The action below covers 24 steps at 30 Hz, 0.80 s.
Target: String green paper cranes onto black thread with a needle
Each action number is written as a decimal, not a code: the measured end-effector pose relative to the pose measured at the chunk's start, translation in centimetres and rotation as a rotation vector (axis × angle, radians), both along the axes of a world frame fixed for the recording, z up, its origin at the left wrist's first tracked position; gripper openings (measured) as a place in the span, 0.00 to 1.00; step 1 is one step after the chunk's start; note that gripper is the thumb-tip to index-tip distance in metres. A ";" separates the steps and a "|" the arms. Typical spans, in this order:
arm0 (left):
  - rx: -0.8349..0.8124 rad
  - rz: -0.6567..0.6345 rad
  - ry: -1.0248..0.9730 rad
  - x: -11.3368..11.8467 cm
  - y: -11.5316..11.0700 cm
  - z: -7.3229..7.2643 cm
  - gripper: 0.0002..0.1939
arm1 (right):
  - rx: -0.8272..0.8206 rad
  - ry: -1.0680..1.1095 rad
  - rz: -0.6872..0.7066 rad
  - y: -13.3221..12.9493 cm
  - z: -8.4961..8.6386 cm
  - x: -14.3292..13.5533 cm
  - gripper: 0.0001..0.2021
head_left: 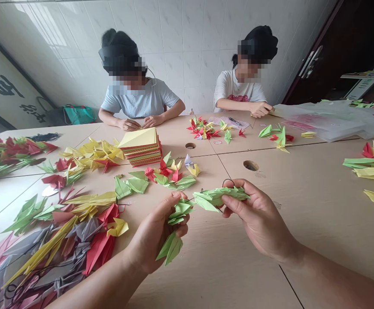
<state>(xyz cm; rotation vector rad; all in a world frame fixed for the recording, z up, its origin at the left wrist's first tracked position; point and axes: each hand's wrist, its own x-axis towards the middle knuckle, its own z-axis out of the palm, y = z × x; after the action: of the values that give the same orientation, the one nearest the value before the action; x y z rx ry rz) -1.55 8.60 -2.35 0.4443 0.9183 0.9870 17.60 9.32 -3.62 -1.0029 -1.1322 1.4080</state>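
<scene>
Green folded paper pieces (180,209) are held in my left hand (156,231), whose fingers curl round them; some green paper hangs below the palm. My right hand (259,219) pinches a longer stack of green folded pieces (217,197) between thumb and fingers, with a thin dark cord looping at its top. The two green bunches nearly meet at the middle, above the table. To the left of my left hand lies a large pile of folded paper in grey, yellow, red and pink (83,231).
Two people sit across the table (225,266). A stack of square paper (141,148) stands near the middle. Yellow folded pieces (92,154) and small red and green ones (165,171) lie around it. Clear plastic sheets (338,120) and more folded paper (373,165) are at the right.
</scene>
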 end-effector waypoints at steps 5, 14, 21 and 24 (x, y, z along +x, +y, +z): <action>0.051 0.026 0.057 0.0 0.0 -0.4 0.07 | -0.007 -0.003 0.043 0.0 0.2 0.0 0.10; 0.224 0.093 0.390 0.1 -0.3 -0.3 0.09 | 0.040 -0.203 -0.002 -0.4 0.7 0.1 0.08; 0.209 0.059 0.371 0.0 -0.2 -0.2 0.09 | 0.017 -0.207 0.060 -0.5 0.8 -0.1 0.08; 0.184 0.003 0.250 -0.1 -0.1 -0.5 0.09 | -0.016 -0.192 0.096 -0.2 0.5 -0.1 0.08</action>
<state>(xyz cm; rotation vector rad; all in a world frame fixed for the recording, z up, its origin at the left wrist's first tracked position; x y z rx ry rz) -1.65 8.51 -2.82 0.7348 1.0556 1.0387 17.53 9.09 -3.08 -1.1264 -1.3271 1.4207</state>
